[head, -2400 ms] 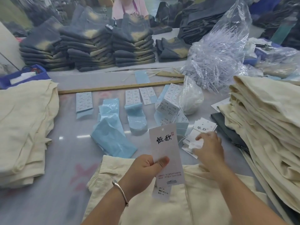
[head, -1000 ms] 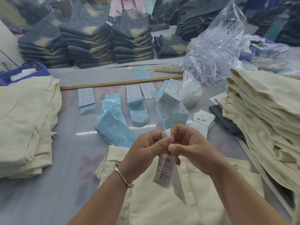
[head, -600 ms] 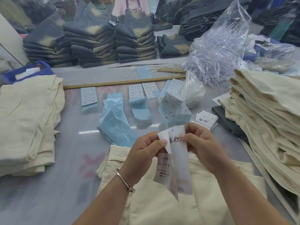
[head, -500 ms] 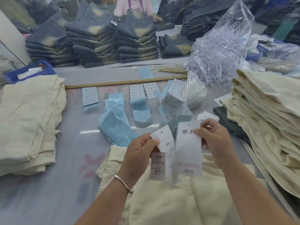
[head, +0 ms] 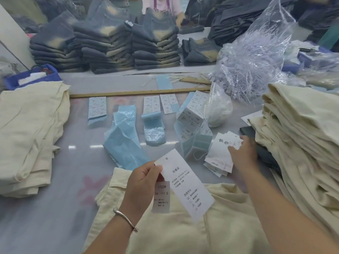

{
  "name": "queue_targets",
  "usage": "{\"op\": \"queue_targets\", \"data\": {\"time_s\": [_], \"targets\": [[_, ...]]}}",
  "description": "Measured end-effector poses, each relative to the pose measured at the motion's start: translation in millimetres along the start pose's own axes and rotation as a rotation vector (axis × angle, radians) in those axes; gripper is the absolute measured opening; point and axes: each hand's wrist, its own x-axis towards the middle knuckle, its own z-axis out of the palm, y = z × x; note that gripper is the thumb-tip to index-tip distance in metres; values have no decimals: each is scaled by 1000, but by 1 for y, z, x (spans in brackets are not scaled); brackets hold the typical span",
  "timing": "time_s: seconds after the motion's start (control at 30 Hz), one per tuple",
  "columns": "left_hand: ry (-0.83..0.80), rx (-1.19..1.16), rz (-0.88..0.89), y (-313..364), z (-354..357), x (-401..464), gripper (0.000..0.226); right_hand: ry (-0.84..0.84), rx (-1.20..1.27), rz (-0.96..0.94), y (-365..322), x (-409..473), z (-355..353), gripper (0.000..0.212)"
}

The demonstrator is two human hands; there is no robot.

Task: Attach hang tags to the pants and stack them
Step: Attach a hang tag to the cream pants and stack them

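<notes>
The left hand pinches 2 hang tags above the cream pants at the worktop's near edge. The right hand, no longer at those tags, now touches the tag pile with loose fingers, probably returning the branded tag, so attachment hasn't begun.
</notes>
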Motion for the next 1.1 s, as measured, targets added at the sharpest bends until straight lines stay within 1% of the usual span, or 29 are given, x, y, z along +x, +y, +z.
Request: {"op": "queue_targets", "data": {"time_s": [0.03, 0.07, 0.1, 0.13, 0.17, 0.2, 0.23, 0.27, 0.3, 0.33, 0.37, 0.4, 0.47, 0.53, 0.6, 0.63, 0.7, 0.73, 0.8, 0.83, 0.9, 0.93, 0.97, 1.0, 1.1], "targets": [[2, 14, -5, 0, 0, 0, 36, 14, -102, -99, -5, -10, -2, 47], [1, 37, -9, -1, -1, -1, 33, 19, -136, -195, -12, -25, -3, 43], [-1, 66, -10, -1, -2, -1, 30, -18, -98, -265, -22, -43, -6, 38], [-2, 102, -8, -1, -4, -1, 31, -118, 5, -303, -33, -63, -10, 33], [-1, 140, -7, -2, -6, 0, 36, -280, 125, -322, -45, -85, -14, 31], [3, 172, -8, -1, -7, 1, 40, -463, 211, -367, -55, -107, -19, 34], [10, 193, -10, 0, -9, 3, 43, -613, 223, -452, -66, -128, -25, 43], [17, 201, -13, 1, -11, 3, 44, -696, 158, -554, -73, -145, -28, 56], [21, 200, -13, 3, -13, 4, 44, -719, 39, -652, -77, -158, -28, 69], [22, 193, -14, 6, -15, 4, 43, -682, -114, -747, -79, -168, -27, 81], [23, 185, -13, 8, -17, 3, 43, -623, -263, -801, -82, -177, -25, 89], [28, 180, -13, 10, -19, 2, 44, -576, -368, -801, -86, -184, -24, 93], [34, 174, -12, 14, -23, 1, 45, -534, -433, -776, -92, -196, -21, 89], [22, 156, -18, 18, -27, -1, 46, -502, -458, -798, -97, -203, -19, 76], [12, 136, -22, 21, -30, -3, 45, -490, -478, -754, -101, -205, -19, 64], [9, 129, -23, 23, -31, -5, 43, -472, -465, -717, -103, -206, -20, 53], [6, 118, -23, 27, -35, -7, 37, -420, -379, -658, -107, -210, -19, 24], [-3, 107, -21, 29, -36, -8, 35, -403, -310, -617, -107, -211, -18, 16], [-38, 71, -15, 34, -41, -10, 30, -413, -137, -468, -105, -213, -17, 21], [-62, 51, -13, 38, -45, -12, 25, -428, 22, -341, -106, -214, -17, 20], [-122, -1, -3, 44, -51, -15, 9, -504, 441, -28, -109, -216, -18, 19], [-156, -7, 8, 47, -55, -17, 3, -553, 634, 108, -110, -217, -18, 22], [-184, 12, 28, 49, -58, -18, 9, -581, 766, 191, -110, -219, -18, 26], [-206, 53, 52, 51, -60, -19, 15, -595, 832, 226, -108, -220, -19, 28], [-235, 195, 136, 57, -60, -20, 22, -629, 883, 191, -107, -227, -20, 36]]}}
